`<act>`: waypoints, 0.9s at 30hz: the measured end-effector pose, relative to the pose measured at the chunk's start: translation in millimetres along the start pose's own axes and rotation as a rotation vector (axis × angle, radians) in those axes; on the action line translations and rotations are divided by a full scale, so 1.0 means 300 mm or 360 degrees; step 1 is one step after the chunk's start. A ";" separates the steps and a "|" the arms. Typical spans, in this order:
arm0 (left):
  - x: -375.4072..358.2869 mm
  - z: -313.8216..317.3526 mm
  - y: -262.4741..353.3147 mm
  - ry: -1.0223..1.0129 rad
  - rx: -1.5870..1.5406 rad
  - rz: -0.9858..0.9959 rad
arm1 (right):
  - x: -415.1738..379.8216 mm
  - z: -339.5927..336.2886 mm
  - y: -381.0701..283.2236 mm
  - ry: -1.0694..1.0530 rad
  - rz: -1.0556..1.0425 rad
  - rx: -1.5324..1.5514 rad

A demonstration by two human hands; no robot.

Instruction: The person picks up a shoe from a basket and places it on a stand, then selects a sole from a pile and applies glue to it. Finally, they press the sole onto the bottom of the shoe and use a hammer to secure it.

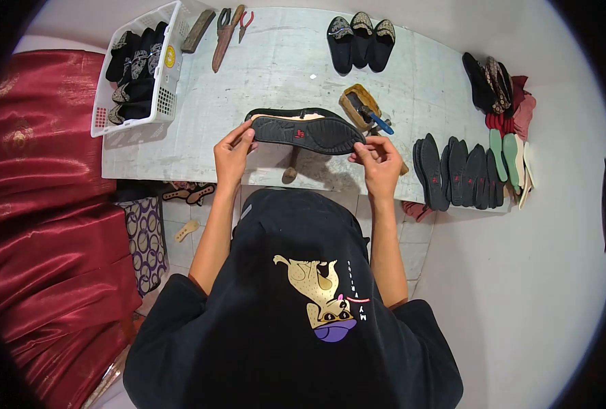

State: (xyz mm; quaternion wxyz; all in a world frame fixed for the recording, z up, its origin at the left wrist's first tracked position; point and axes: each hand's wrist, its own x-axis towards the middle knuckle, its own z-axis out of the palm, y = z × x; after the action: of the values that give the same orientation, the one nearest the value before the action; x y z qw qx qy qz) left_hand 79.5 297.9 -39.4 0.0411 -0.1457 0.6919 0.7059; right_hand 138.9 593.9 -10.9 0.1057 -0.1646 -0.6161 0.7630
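A black rubber shoe sole (282,131) with a small red mark is stretched lengthwise between my two hands, its ribbed underside facing me. My left hand (232,157) pinches its left end between thumb and fingers. At the opposite end, the thumb and fingers of my right hand (379,165) are closed on the tip. Just behind the sole shows a black shoe (282,111) with a pale beige underside, partly covered by it. Below the sole, a rounded wooden tool end (290,175) lies at the table's near edge, the rest hidden.
A worn yellow tub (351,96) with a blue-handled brush (380,123) is beyond my right hand. Several black soles (458,174) line the table's right side. Finished shoes (361,44) stand at the back. A white basket (168,85) of shoes and pliers (246,24) are left.
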 end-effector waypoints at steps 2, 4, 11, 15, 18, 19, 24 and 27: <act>0.039 -0.026 -0.005 -0.0056 0.0031 -0.0013 | 0.010 0.031 0.007 0.0026 0.0054 0.0047; 0.065 -0.044 0.017 -0.0055 0.0008 -0.0082 | 0.022 0.049 0.009 0.0047 0.0115 0.0056; 0.196 -0.101 -0.048 -0.0105 -0.0064 -0.0197 | 0.087 0.091 0.078 0.0100 0.0227 -0.0032; 0.252 -0.112 -0.072 -0.0143 -0.0053 -0.0257 | 0.119 0.097 0.089 0.0161 0.0284 -0.0182; 0.269 -0.125 -0.106 -0.0220 0.0013 -0.0242 | 0.133 0.101 0.081 0.0179 0.0258 -0.0347; 0.269 -0.131 -0.108 -0.0250 0.0064 -0.0244 | 0.131 0.106 0.074 0.0185 0.0267 -0.0354; 0.276 -0.135 -0.097 -0.0338 0.0157 -0.0252 | 0.124 0.110 0.055 0.0147 0.0152 -0.0630; 0.281 -0.130 -0.110 -0.0347 0.0235 -0.0115 | 0.118 0.108 0.055 0.0157 0.0127 -0.0799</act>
State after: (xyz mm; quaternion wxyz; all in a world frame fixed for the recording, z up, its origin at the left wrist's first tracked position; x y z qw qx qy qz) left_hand 13.3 248.5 -93.3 0.1520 -0.0897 0.7277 0.6628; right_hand 94.4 573.9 -25.3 0.0613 -0.2469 -0.7733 0.5807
